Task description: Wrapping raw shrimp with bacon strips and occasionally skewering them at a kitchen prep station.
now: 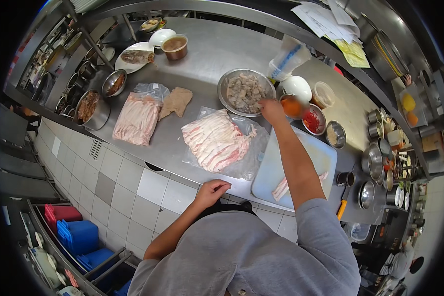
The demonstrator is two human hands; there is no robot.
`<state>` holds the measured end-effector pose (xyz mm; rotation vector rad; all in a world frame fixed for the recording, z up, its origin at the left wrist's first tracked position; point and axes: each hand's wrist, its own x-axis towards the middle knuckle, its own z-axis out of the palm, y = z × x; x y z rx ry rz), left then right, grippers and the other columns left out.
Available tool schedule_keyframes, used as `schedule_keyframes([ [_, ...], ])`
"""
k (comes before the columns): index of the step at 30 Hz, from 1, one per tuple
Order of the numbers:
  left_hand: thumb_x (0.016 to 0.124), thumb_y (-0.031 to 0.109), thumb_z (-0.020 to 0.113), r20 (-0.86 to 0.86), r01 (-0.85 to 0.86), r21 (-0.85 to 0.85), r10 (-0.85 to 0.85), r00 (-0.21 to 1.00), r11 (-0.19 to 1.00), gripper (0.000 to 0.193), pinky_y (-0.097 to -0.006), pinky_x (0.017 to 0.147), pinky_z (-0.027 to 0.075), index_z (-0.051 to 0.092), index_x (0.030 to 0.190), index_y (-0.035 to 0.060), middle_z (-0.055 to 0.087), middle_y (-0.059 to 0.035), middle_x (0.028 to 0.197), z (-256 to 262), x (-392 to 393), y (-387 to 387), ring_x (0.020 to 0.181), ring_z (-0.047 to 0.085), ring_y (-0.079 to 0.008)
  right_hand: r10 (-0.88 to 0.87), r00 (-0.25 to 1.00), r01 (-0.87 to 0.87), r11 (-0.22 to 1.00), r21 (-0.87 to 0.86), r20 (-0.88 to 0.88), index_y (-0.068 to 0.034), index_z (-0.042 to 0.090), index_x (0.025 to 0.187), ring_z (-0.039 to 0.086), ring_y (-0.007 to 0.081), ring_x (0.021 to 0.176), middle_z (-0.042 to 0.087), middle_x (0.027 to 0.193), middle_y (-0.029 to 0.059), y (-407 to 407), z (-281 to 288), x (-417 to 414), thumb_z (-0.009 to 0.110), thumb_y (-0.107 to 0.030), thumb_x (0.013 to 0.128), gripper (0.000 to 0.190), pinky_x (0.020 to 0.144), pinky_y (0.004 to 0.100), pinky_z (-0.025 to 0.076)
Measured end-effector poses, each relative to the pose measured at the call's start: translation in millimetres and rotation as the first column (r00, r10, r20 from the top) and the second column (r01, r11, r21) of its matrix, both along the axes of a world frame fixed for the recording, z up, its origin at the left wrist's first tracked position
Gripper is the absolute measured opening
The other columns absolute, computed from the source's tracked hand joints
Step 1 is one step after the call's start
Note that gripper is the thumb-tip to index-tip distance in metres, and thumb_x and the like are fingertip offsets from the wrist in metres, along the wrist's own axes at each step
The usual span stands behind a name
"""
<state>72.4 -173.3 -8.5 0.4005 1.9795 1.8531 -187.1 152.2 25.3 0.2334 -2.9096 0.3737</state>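
My right hand (272, 111) is at the near right rim of a metal bowl (222, 97), its fingertips by the raw, shrimp-like pieces (246, 92) inside. Whether it grips the rim or a piece is hidden. My left hand (211, 193) hangs by the near table edge, fingers curled together with nothing visible in them. Before me a slab of raw ribs (214, 140) lies on a clear plastic bag (249, 162). My right forearm passes over a pale cutting board (266, 174), where a strip of raw meat (281, 188) lies partly hidden beneath the arm.
Left stand packed ribs (137, 118), a brown flat piece (175, 101) and a pot of meat (98, 114). Right are bowls of orange liquid (291, 107), red strips (312, 120) and pale bits (335, 135). A yellow-handled knife (342, 209) lies near the right edge. A shelf (244, 13) spans the back.
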Motion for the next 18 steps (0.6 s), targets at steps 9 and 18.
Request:
schedule_keyframes([
  [9, 0.097, 0.015, 0.067, 0.011, -0.043, -0.035, 0.043, 0.999, 0.998, 0.017, -0.0283, 0.082, 0.053, 0.073, 0.104, 0.001, 0.074, -0.0065, 0.097, -2.9, 1.5, -20.3, 0.091, 0.068, -0.0144, -0.019, 0.978, -0.007, 0.993, 0.12, 0.209, -0.01, 0.075, 0.106, 0.071, 0.0314, 0.095, 0.074, 0.097, 0.0166, -14.1, -4.7, -25.8, 0.07, -0.012, 0.079, 0.028, 0.084, 0.043, 0.057],
  [18, 0.093, 0.014, 0.072, -0.032, 0.198, -0.09, -0.202, 0.979, 0.976, 0.015, -0.0287, 0.068, 0.05, 0.072, 0.104, 0.0029, 0.067, -0.0055, 0.091, 5.0, -10.4, 37.7, 0.075, 0.062, -0.0133, 0.37, 0.808, 0.44, 0.137, -0.887, 0.458, -0.005, 0.063, 0.126, 0.069, 0.0159, 0.089, 0.07, 0.105, 0.0046, 28.3, 50.6, 93.2, 0.063, -0.013, 0.097, 0.03, 0.076, 0.03, 0.055],
])
